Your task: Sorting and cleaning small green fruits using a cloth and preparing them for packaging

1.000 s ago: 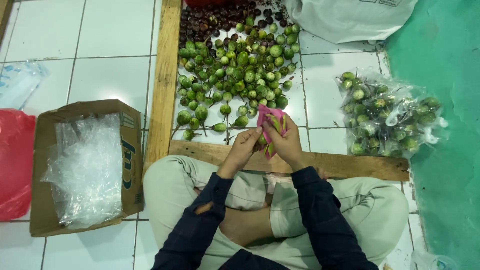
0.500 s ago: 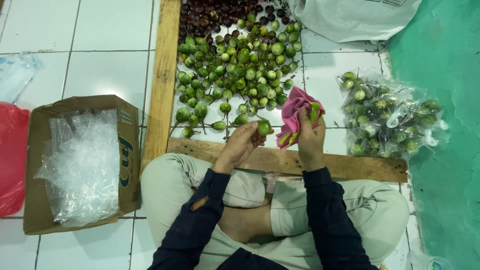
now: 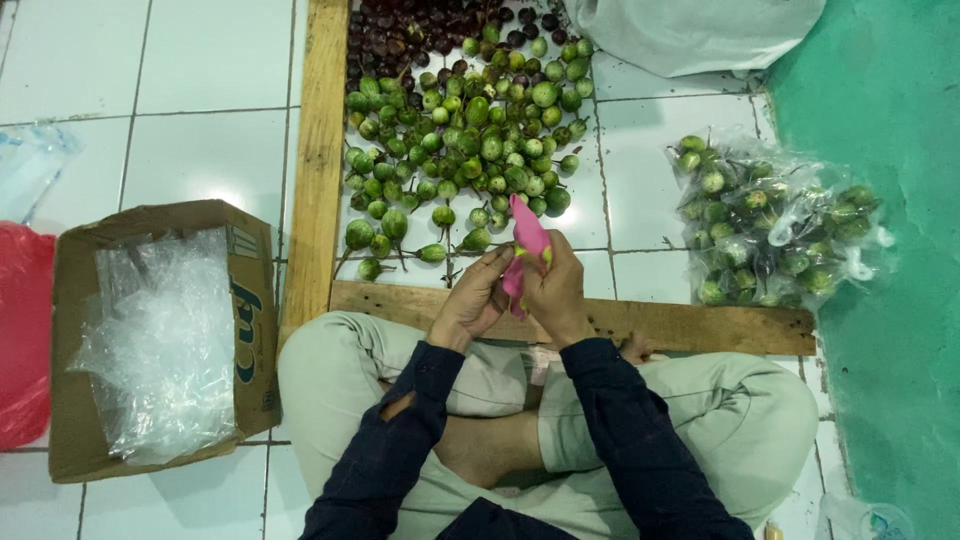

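Two hands met over the front wooden plank (image 3: 700, 325), just in front of the seated person's crossed legs. The right hand (image 3: 558, 295) was closed around a pink cloth (image 3: 527, 235), whose loose end stood up above the fingers, and a glimpse of green between the hands suggested a small green fruit (image 3: 521, 255) wrapped inside, though most of it was hidden. The left hand (image 3: 478, 298) had its fingertips pressed against the cloth from the other side. Such a fruit looked light, round and firm, smooth enough to slip, so it seemed best taken around its body through the soft cloth, not by the thin stem. Beyond lay the pile of green fruits (image 3: 470, 140), with bagged fruits (image 3: 775, 225) to the right and a cardboard box of plastic bags (image 3: 160, 340) to the left.
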